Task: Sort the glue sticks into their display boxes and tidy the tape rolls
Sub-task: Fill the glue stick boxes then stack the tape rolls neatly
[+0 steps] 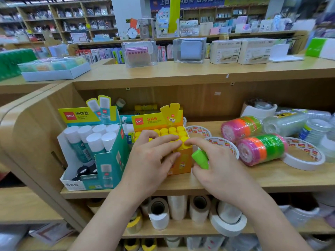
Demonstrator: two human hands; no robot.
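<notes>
Two cardboard display boxes are shelved: teal box (112, 160), orange box (183, 163). Yellow caps (174, 130) are pressed under the flat left hand (150, 160); one green glue stick (200, 159) is clasped by the right hand (221, 171).

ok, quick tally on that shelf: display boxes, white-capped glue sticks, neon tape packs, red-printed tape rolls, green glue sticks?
Display boxes: 2 (teal box, orange box)
White-capped glue sticks: 6
Neon tape packs: 2
Red-printed tape rolls: 3
Green glue stick, in right hand: 1
Total: 14

Two display boxes (108, 165) (182, 163), two neon tape packs (242, 127) (261, 149)
</notes>
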